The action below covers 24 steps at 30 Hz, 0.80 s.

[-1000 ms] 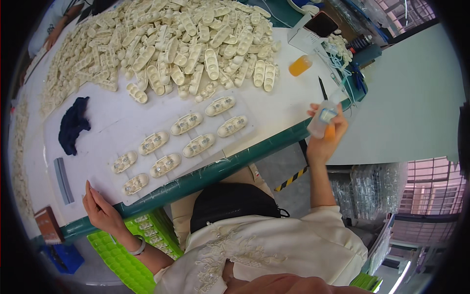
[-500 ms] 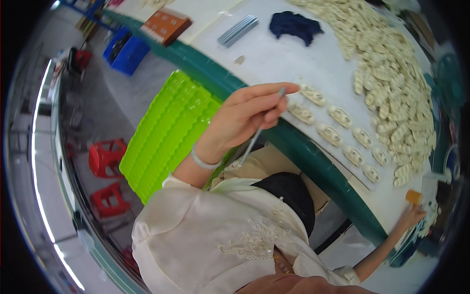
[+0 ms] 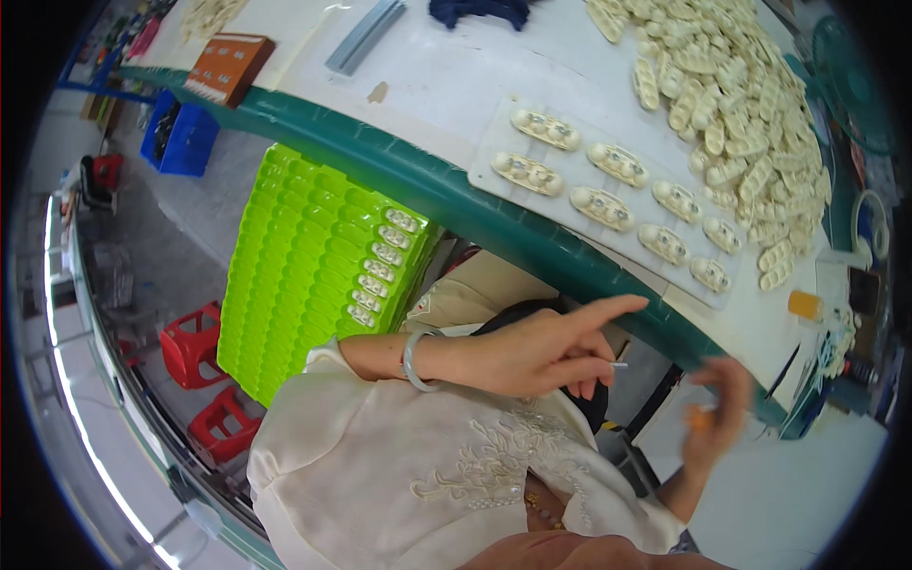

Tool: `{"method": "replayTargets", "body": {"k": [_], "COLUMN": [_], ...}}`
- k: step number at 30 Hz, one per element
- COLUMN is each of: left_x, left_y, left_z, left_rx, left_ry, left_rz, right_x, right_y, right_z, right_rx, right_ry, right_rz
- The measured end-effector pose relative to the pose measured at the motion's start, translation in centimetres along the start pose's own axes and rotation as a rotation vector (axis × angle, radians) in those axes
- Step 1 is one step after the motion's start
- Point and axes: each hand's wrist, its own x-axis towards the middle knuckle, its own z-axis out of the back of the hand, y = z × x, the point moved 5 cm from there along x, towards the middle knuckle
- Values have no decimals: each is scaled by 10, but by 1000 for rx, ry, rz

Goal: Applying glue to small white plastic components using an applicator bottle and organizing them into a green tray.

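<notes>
Thin grey rod (image 3: 618,365) in left hand (image 3: 532,356), only short end visible past the fingers, out over the lap, below table edge. Thumb and curled fingers pinched together on rod; index straight out, aimed along toward right side. Pale bracelet (image 3: 410,361) on left wrist.

Right hand (image 3: 727,399) to the right, well apart from left, near table corner, motion-blurred. Fingers bent; small orange item (image 3: 700,418) at palm side; cannot tell whether gripped tight or loose.

Ahead, on table (image 3: 427,95) with green padded edge (image 3: 380,152): white board (image 3: 573,163) with eight cream oval pieces (image 3: 601,208), two rows of four, shiny bits on top. Past board, big heap (image 3: 741,133) of similar cream parts. Right end: orange container (image 3: 806,305), black phone-like slab (image 3: 864,290) beside it. Far side: navy cloth (image 3: 480,11), grooved grey strip (image 3: 366,36); further left, brown box (image 3: 228,68) at table edge.

Beside left forearm, below table: bright green tray (image 3: 294,247), rows of hollows, one line of cream pieces along right side. Blue bin (image 3: 180,138) and red stools (image 3: 193,344) on floor at left.
</notes>
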Motion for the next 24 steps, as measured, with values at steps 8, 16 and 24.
{"method": "replayTargets", "body": {"k": [8, 16, 24], "left_x": [-22, -100, -59], "left_y": [4, 0, -5], "left_z": [8, 73, 69], "left_rx": [2, -544, 502], "left_ry": [155, 470, -547], "left_rz": [103, -411, -271], "right_x": [33, 58, 41], "right_y": [50, 37, 45], "right_z": [-79, -117, -176], "right_rx": [179, 1143, 1449], "right_ry": [408, 297, 462], "right_rz": [481, -245, -550]}}
